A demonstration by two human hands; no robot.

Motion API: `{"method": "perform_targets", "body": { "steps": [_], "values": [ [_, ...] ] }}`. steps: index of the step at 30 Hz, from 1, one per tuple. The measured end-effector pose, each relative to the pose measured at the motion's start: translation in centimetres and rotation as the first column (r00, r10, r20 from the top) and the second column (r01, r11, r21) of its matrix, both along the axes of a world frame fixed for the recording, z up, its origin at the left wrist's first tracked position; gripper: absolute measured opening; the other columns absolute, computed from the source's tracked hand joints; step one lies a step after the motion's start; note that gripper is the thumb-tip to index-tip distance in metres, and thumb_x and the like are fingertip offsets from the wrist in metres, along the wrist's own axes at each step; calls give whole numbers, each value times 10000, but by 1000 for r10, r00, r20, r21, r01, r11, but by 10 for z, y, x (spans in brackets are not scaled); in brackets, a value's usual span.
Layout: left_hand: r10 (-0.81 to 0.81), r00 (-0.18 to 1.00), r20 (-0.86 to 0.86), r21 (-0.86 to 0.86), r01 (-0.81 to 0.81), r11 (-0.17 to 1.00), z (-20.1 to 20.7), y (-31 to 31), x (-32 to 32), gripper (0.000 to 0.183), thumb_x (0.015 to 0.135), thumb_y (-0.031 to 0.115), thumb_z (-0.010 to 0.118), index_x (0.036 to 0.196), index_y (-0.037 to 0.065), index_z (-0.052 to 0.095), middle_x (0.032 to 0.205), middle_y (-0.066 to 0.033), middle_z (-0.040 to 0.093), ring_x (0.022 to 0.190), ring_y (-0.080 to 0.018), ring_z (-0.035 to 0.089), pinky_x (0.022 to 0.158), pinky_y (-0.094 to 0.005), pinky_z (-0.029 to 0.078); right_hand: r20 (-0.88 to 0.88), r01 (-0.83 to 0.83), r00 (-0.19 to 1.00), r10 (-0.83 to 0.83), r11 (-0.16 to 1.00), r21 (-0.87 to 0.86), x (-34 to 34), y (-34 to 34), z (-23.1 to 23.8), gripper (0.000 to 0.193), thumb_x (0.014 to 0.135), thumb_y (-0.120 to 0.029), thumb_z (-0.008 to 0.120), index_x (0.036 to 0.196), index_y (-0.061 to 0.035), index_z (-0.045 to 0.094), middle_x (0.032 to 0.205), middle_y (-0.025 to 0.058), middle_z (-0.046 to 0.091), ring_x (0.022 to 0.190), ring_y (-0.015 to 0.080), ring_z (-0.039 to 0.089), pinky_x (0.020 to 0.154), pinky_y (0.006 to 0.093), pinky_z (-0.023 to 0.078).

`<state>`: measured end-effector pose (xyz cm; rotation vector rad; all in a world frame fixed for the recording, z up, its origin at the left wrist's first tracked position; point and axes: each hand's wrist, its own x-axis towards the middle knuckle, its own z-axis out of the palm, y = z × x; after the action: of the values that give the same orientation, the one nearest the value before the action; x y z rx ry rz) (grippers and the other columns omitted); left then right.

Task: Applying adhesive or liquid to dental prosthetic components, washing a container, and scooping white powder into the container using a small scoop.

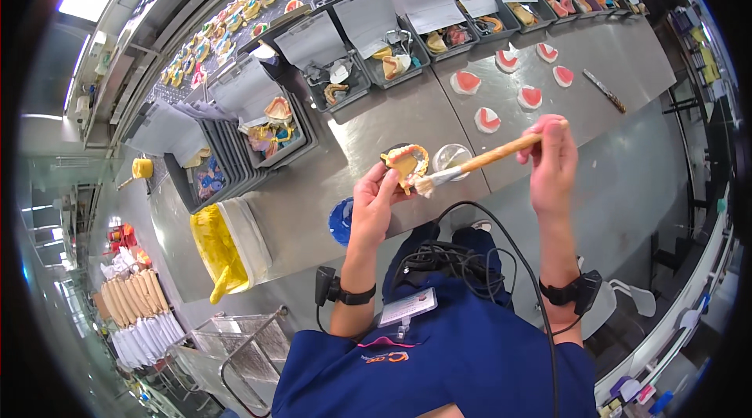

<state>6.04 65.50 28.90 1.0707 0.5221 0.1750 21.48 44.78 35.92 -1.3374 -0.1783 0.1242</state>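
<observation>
"What do the hands have?"

"The left grip (373, 203) is a pinch, thumb and fingertips on the edge of a dental model (406, 166), held up over the near side of the worktop (301, 199). The right grip (551, 161) is closed on a brush (501, 153), close to the end of its wooden handle."

"Why hold them so?"

"My guess: pinching the edge leaves the toothed side exposed, and a hand so far back on the handle doesn't block the view. A clear cup (452, 155) stands just beyond the brush head, probably placed there for easy reach."

"How does the model look?"

"Curved like a horseshoe, yellowish in the body, pale teeth around the arch with some pink by them. The bristles are pale and splayed, right beside it; I can't tell whether they touch."

"And farther off?"

"Pink-and-white pieces (466, 83) lie spaced apart, perhaps so none rub together. Behind, grey bins (348, 98) stand in a row, apparently sorting the work."
</observation>
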Motion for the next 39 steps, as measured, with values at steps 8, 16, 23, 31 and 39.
{"method": "perform_targets", "body": {
  "steps": [8,16,23,31,39],
  "values": [
    [-87,996,27,-162,90,983,4,1,-2,362,1016,166,498,1286,-70,551,1036,-125,700,781,-150,699,706,-285,608,195,60,980,-33,989,-134,11,-3,10,271,1077,-247,419,927,-54,536,742,9,523,639,74,494,613,223,428],
    [-192,981,-32,-598,135,790,-1,4,-8,402,989,204,532,1283,-70,536,1031,-141,688,789,-157,702,630,-235,621,186,-50,981,58,998,-45,22,-5,6,283,1079,-273,400,938,-63,526,770,27,541,617,71,485,615,206,421],
    [-243,969,52,-671,214,710,-3,3,-7,412,980,198,522,1297,-66,517,1013,-174,686,712,-168,693,563,-210,589,80,-173,982,173,985,-9,6,6,10,277,1078,-289,413,951,-69,522,806,36,553,634,76,494,589,208,403],
    [-316,944,92,-641,299,707,0,12,-4,399,976,212,547,1277,-51,534,963,-139,680,676,-155,684,553,-223,585,-10,-75,997,76,990,116,23,-5,2,283,1076,-308,421,953,-79,532,775,26,535,614,76,483,589,221,419],
    [-343,934,104,-464,350,814,4,29,5,372,991,214,564,1275,-25,582,1077,-89,690,854,-137,696,651,-288,619,-123,56,992,-34,982,178,38,-16,-34,268,1061,-310,470,947,-77,538,760,22,541,631,90,480,594,240,411]
  ]
}}
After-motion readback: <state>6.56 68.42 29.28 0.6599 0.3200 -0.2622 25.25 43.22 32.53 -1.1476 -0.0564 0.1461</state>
